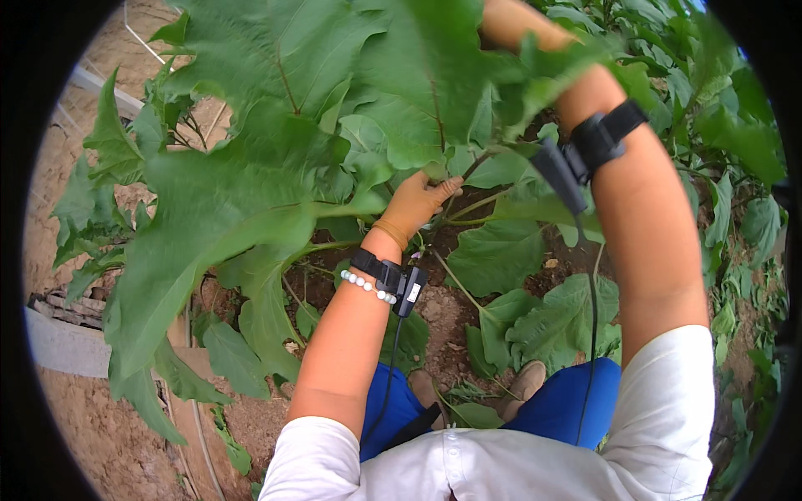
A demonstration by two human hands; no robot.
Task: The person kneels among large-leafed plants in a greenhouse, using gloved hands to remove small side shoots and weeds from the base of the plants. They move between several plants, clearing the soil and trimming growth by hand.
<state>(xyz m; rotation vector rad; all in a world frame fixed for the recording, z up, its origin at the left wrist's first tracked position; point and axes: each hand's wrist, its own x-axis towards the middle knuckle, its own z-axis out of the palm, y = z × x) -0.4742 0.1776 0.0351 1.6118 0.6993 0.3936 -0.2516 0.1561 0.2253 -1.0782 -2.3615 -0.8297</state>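
Note:
Large, lobed green leaves [401,69] of what looks like an eggplant plant spread over the top and left. At the centre, my left hand [421,201] has its thumb and fingers closed around a part of the plant beside a dark branching stem [477,164]; leaves partly hide the fingers, and what exactly they hold cannot be told. A small purple flower [416,255] hangs just below that wrist. My right hand [501,22] reaches up to the top edge, blurred and largely hidden by leaves, so its fingers do not show. Both wrists wear black strapped devices with cables.
Cut or fallen leaves [473,414] lie on the soil by my shoes [526,382]. More leafy plants [742,125] grow at the right. At the left are a pale curved edging [69,344], a thin hose [203,432] and a whitish bar [106,91].

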